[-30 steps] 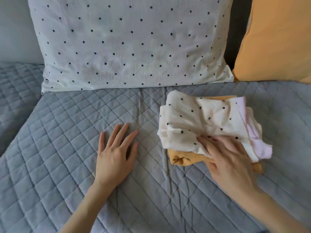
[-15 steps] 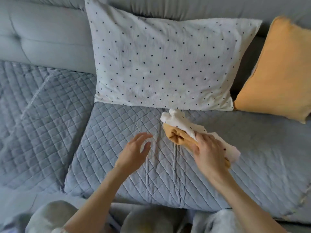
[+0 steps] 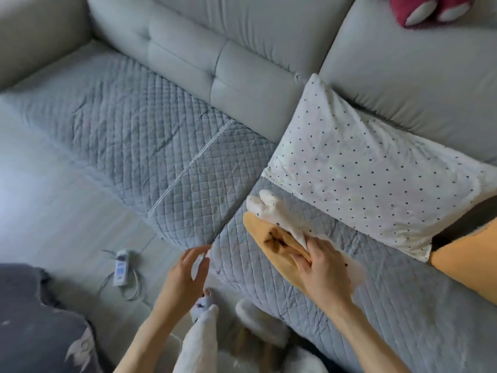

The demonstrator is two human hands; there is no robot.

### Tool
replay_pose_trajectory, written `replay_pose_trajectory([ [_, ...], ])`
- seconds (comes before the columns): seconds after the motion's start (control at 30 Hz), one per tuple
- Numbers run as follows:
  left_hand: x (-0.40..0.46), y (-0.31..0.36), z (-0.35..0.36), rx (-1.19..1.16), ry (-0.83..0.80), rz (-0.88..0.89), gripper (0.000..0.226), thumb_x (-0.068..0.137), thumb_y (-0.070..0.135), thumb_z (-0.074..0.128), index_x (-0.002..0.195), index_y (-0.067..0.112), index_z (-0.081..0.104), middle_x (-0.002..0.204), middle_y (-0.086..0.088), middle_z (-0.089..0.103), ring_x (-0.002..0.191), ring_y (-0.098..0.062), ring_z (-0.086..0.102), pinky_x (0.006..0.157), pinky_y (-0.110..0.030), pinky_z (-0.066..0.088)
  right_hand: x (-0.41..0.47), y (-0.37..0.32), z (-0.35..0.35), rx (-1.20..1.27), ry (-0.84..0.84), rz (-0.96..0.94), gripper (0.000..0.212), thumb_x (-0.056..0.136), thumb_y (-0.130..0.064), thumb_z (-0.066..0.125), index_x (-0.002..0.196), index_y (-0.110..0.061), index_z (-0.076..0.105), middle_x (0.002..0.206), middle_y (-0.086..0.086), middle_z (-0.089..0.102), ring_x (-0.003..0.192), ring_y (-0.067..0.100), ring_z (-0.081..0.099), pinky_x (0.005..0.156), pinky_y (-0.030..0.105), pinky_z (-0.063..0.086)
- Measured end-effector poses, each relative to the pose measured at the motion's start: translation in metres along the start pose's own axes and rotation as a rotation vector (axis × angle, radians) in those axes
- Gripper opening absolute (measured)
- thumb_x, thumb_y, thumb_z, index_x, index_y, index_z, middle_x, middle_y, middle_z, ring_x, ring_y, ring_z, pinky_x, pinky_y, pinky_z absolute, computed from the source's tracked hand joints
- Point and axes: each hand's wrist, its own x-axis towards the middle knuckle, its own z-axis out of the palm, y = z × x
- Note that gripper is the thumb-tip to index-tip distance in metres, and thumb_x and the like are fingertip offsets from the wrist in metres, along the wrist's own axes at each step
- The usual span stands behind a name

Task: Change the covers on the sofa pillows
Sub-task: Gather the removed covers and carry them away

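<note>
On the floor (image 3: 48, 211) at far left lie a small remote (image 3: 121, 267) and its cord, well clear of our work. Next comes our left hand (image 3: 188, 275), hovering over the front edge of the quilt (image 3: 188, 184) with fingers loosely spread and nothing in them. We would bring it across to help, since one hand cannot open a cover neatly.

To its right, our right hand (image 3: 326, 270) presses down on the folded covers (image 3: 274, 232), the fingers curled over their near end and pinching the cloth. The dotted white cover lies on top of the orange one, and both rest on the quilt just in front of the dotted pillow (image 3: 363, 179), which leans against the sofa back (image 3: 403, 76). At far right the orange pillow (image 3: 468, 259) touches the dotted pillow's lower corner.

We judge the step to be separating the stack and choosing one fresh cover. To do it well, we should hold the orange layer down, peel the dotted one off with the free hand, and find its open end before lifting a pillow. Loose thin cloth bunches easily, so we shake it flat first.
</note>
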Motion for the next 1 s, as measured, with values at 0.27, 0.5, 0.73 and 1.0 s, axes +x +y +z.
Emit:
replay_pose_trajectory([
  [0.27,-0.024,-0.078,-0.123,-0.102,0.213,-0.18,0.027,0.094,0.014,0.05,0.119,0.018,0.06,0.116,0.01,0.059,0.103,-0.008,0.057,0.086,-0.02,0.04,0.044,-0.169,0.045,0.098,-0.177,-0.182,0.025,0.079,-0.023,0.073,0.097,-0.008,0.066,0.086,0.007,0.068,0.078,0.024,0.062,0.068,0.032,0.048],
  [0.5,-0.077,-0.146,-0.234,-0.045,0.3,-0.326,0.027,0.093,0.012,0.052,0.117,0.019,0.061,0.108,0.006,0.065,0.097,-0.015,0.063,0.077,-0.025,0.044,0.049,-0.279,0.081,0.202,-0.351,-0.282,0.024,0.085,-0.027,0.062,0.104,-0.012,0.064,0.095,0.004,0.068,0.09,0.024,0.061,0.069,0.022,0.034],
  [0.73,-0.14,-0.169,-0.252,-0.31,0.561,-0.564,0.022,0.096,0.021,0.047,0.111,0.033,0.059,0.103,0.016,0.063,0.099,-0.008,0.061,0.087,-0.026,0.048,0.051,-0.34,0.096,0.158,-0.432,-0.405,0.027,0.075,-0.023,0.047,0.095,-0.013,0.063,0.082,0.006,0.064,0.081,0.03,0.058,0.07,0.034,0.04],
  [1.0,-0.142,-0.182,-0.252,-0.439,0.593,-0.671,0.025,0.096,0.025,0.047,0.098,0.049,0.052,0.103,0.018,0.064,0.099,0.0,0.059,0.082,-0.014,0.043,0.081,-0.396,0.107,0.207,-0.523,-0.419,0.031,0.078,-0.028,0.047,0.1,-0.013,0.063,0.08,-0.003,0.055,0.077,0.022,0.052,0.066,0.027,0.032],
])
